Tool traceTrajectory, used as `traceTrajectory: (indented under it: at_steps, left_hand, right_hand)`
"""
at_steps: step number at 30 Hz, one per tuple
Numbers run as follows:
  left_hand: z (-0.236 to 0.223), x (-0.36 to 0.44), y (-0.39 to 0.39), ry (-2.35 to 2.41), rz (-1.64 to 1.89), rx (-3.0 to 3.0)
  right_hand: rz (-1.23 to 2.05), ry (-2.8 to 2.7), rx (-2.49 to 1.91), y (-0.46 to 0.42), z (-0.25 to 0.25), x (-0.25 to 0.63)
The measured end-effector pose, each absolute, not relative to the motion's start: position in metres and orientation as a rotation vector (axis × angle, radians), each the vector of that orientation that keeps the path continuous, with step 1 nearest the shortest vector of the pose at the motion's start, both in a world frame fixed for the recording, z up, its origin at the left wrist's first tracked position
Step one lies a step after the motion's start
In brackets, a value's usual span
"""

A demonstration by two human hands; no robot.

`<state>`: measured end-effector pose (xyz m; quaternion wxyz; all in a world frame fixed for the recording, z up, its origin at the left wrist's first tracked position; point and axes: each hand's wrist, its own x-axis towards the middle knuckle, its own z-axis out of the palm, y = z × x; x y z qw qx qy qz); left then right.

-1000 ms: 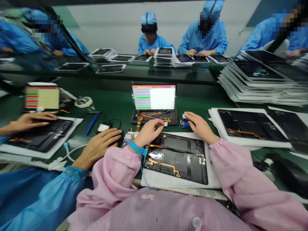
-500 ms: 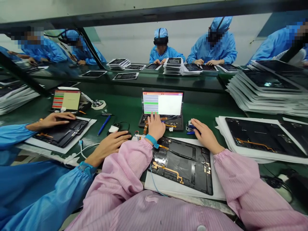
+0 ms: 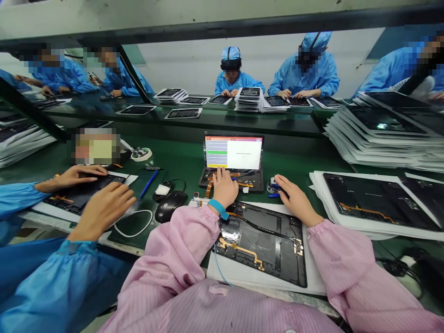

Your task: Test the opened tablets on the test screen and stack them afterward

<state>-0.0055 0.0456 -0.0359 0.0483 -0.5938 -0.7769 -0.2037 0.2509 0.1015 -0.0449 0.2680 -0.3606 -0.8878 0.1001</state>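
My left hand [image 3: 225,188], with a blue wrist strap, lies palm down with fingers stretched out at the lower edge of a lit tablet screen [image 3: 233,152]. Beneath and beside it are a black tray of parts [image 3: 255,183] and an orange flex cable [image 3: 208,189]. My right hand [image 3: 295,200] rests on the table, thumb and fingers closed about a blue, partly shiny metal item [image 3: 274,187] whose kind is hidden. Between my forearms an opened tablet housing [image 3: 263,245], with a black ribbon and orange flex cables, lies on white sheets.
A black mouse [image 3: 170,206], a blue pen [image 3: 149,184] and a tape roll [image 3: 141,154] lie left. A co-worker's hand [image 3: 106,208] is beside them. At right are a layered housing [image 3: 379,196] and a tall stack [image 3: 378,134]. Other people work behind the shelf [image 3: 239,122].
On the screen, a yellow bar and a line of text have appeared. The co-worker's hand has left the mouse and moved left over their own housing. My hands have barely moved.
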Motion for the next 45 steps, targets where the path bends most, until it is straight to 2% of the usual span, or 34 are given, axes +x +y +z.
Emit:
traceTrajectory:
  at_steps: [27,36,45]
  left_hand:
    - [-0.041,-0.007,0.052,-2.380,-0.638,-1.713]
    - [-0.015,-0.009,0.061,-2.298,-0.749,-1.629]
    - [-0.010,-0.006,0.074,-2.311,-0.761,-1.694]
  right_hand:
    - [0.316,-2.388,-1.019,0.098,-0.043,0.251]
    - [0.326,-2.368,-1.021,0.096,-0.041,0.250]
    - [0.314,-2.362,-1.005,0.096,-0.042,0.250]
